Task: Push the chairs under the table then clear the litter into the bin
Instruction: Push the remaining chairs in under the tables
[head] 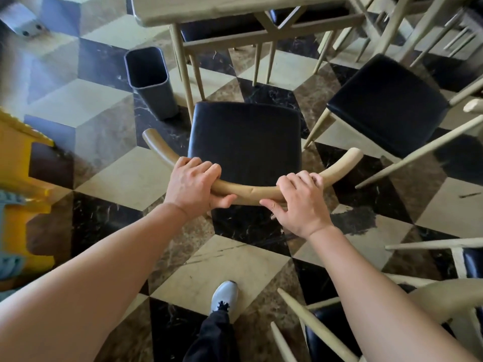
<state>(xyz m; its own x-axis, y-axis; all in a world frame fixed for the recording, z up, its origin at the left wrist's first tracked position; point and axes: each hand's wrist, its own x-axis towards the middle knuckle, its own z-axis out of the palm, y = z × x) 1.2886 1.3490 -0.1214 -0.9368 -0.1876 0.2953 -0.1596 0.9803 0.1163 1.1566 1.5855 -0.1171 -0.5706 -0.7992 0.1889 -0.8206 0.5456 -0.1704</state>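
- Left hand (193, 184): fingers curled over the top of the curved wooden backrest (251, 191), thumb underneath; a firm grip on its left half.
- Right hand (300, 202): grips the same backrest on its right half, fingers over the top, thumb below.
- Held chair (245, 137): black padded seat wholly in view, standing on the near side of the table (209, 9), its far edge close to the table's legs and not under the top.
- Second chair (386, 103): black seat, right of the held chair, angled, also out from the table.
- Bin (154, 92): grey, open-topped, upright on the floor, just left of the held chair's far corner, beside a table leg.
- Floor (109, 176): patterned tiles in cream, brown and black.
- Yellow object (23, 178): at the left edge; cannot tell what it is.
- Shoe (224, 296): pale, near centre, behind the chair.
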